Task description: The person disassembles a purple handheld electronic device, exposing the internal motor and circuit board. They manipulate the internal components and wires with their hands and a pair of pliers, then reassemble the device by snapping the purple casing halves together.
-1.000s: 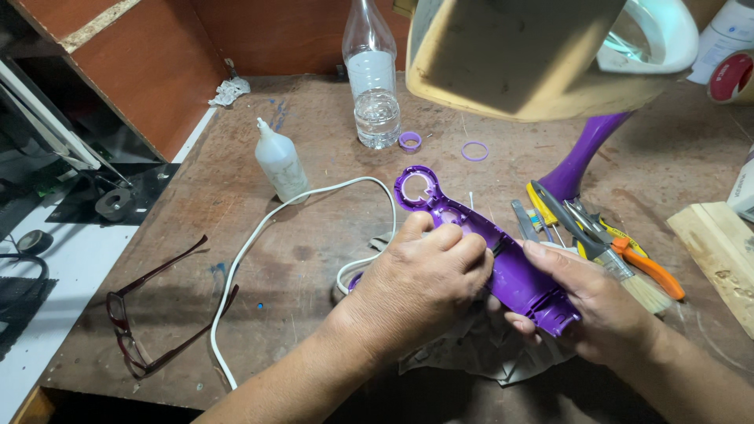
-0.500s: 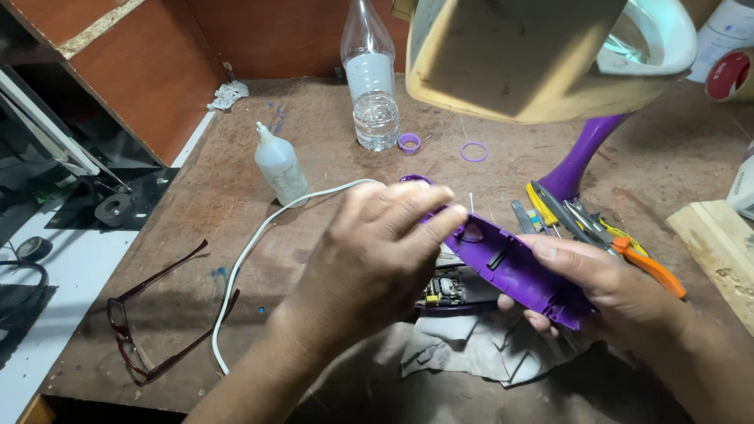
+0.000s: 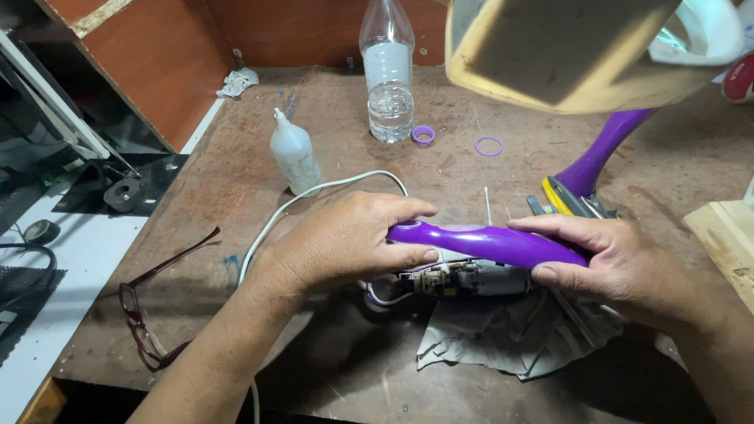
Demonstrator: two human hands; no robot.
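Both my hands hold a long purple plastic housing (image 3: 491, 242) of a small appliance, turned edge-up over the brown workbench (image 3: 345, 345). My left hand (image 3: 345, 239) pinches its left end between thumb and fingers. My right hand (image 3: 616, 263) grips its right end. Just under the housing sits a small electric motor with wires (image 3: 463, 280), lying on a crumpled grey cloth (image 3: 510, 334). A white power cord (image 3: 314, 196) loops away from behind my left hand.
Behind stand a clear plastic bottle (image 3: 389, 74), a small white squeeze bottle (image 3: 294, 154), two purple rings (image 3: 424, 135) and a purple lamp stem (image 3: 601, 153) under a pale shade. Tools (image 3: 569, 202) lie at right, a wooden block (image 3: 726, 235) beyond them. Glasses (image 3: 149, 306) rest at left.
The purple housing has been turned from flat to edge-up, and the motor beneath it is now exposed. My left hand came down from above onto the housing's left end.
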